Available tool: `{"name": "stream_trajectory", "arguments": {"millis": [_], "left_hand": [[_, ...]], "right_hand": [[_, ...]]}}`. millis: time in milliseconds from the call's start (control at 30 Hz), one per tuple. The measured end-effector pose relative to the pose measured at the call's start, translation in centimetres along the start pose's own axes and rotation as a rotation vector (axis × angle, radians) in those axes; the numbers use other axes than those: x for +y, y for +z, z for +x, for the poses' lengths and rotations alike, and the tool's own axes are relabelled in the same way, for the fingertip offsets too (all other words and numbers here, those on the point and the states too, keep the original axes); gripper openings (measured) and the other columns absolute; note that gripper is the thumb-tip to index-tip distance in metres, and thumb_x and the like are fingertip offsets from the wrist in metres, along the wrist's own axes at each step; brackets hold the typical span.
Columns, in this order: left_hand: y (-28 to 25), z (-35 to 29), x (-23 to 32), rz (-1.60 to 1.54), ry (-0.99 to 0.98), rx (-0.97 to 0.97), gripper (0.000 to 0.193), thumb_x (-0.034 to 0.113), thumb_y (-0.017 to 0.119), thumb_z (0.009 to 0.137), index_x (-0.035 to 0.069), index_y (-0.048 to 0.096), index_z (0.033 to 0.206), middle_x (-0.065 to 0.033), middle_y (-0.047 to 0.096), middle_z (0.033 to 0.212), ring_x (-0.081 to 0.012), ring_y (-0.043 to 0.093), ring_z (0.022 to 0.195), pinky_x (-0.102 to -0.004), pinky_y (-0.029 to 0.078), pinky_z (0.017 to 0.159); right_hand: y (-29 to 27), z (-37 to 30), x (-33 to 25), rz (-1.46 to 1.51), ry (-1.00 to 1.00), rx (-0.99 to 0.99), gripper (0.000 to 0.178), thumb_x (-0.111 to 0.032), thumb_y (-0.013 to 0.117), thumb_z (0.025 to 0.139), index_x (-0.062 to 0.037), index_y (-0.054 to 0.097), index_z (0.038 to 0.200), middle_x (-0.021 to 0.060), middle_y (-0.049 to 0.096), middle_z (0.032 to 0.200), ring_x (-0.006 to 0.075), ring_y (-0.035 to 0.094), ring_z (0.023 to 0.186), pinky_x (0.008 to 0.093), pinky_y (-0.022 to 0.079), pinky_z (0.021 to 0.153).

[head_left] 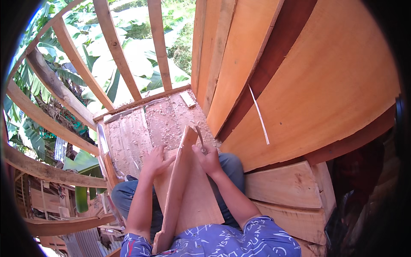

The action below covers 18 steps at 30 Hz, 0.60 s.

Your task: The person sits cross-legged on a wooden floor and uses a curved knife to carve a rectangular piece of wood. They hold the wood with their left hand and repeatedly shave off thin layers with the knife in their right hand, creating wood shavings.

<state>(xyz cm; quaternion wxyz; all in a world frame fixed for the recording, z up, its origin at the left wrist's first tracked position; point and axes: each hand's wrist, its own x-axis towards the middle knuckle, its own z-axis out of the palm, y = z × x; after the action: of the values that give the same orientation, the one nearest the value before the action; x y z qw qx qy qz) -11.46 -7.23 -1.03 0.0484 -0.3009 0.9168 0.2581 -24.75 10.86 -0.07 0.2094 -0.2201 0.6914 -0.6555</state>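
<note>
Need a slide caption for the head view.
Right hand holds a thin tool beside a long board, left hand on the opposite side; shavings litter the floorboards.

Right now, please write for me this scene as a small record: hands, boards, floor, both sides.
Left hand: left of the raised board, exact contact unclear
Right hand: closed around a thin curved tool
Boards: raised board on edge across a flat board
Floor: wood shavings, small wood block
Left side: wooden slats, green leaves beyond
Right side: large wooden panels
</note>
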Motion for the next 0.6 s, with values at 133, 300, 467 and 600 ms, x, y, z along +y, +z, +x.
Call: {"name": "stream_trajectory", "arguments": {"millis": [133, 300, 467, 600], "left_hand": [[2.5, -0.1, 0.6, 0.148, 0.027, 0.046, 0.065, 0.053, 0.058, 0.086, 0.007, 0.051, 0.131, -0.0198, 0.06, 0.125, -0.0379, 0.053, 0.123, -0.0621, 0.024, 0.111], [1.9, -1.4, 0.9, 0.071, 0.076, 0.227, 0.061, 0.057, 0.062, 0.083, 0.005, 0.064, 0.113, -0.0162, 0.066, 0.107, -0.0356, 0.058, 0.108, -0.0533, 0.034, 0.101], [1.2, -3.0, 0.1, 0.055, -0.017, 0.21, 0.062, 0.061, 0.062, 0.082, 0.005, 0.068, 0.109, -0.0146, 0.067, 0.101, -0.033, 0.059, 0.102, -0.0461, 0.038, 0.093], [0.7, -4.4, 0.2, 0.049, 0.012, 0.322, 0.055, 0.055, 0.064, 0.083, 0.004, 0.067, 0.104, -0.0172, 0.065, 0.095, -0.0359, 0.058, 0.099, -0.0488, 0.038, 0.093]], "right_hand": [[0.7, 2.7, 3.4, -0.095, -0.048, 0.182, 0.041, -0.03, 0.072, 0.089, 0.0002, 0.058, 0.065, -0.0011, 0.051, 0.055, 0.0075, 0.046, 0.053, 0.0293, 0.039, 0.051], [0.3, 4.1, 4.7, -0.076, -0.097, 0.23, 0.035, -0.029, 0.076, 0.086, -0.0017, 0.061, 0.069, 0.0026, 0.06, 0.067, 0.0076, 0.051, 0.057, 0.0281, 0.041, 0.053], [0.8, 5.2, 3.0, 0.203, 0.027, -0.064, 0.028, -0.026, 0.07, 0.091, 0.0005, 0.067, 0.084, -0.001, 0.06, 0.069, 0.0048, 0.051, 0.059, 0.0243, 0.04, 0.053], [0.5, 5.5, 2.9, 0.212, 0.123, -0.171, 0.032, -0.028, 0.064, 0.096, 0.0024, 0.071, 0.099, -0.0017, 0.064, 0.075, 0.0052, 0.053, 0.061, 0.0233, 0.042, 0.055]]}}
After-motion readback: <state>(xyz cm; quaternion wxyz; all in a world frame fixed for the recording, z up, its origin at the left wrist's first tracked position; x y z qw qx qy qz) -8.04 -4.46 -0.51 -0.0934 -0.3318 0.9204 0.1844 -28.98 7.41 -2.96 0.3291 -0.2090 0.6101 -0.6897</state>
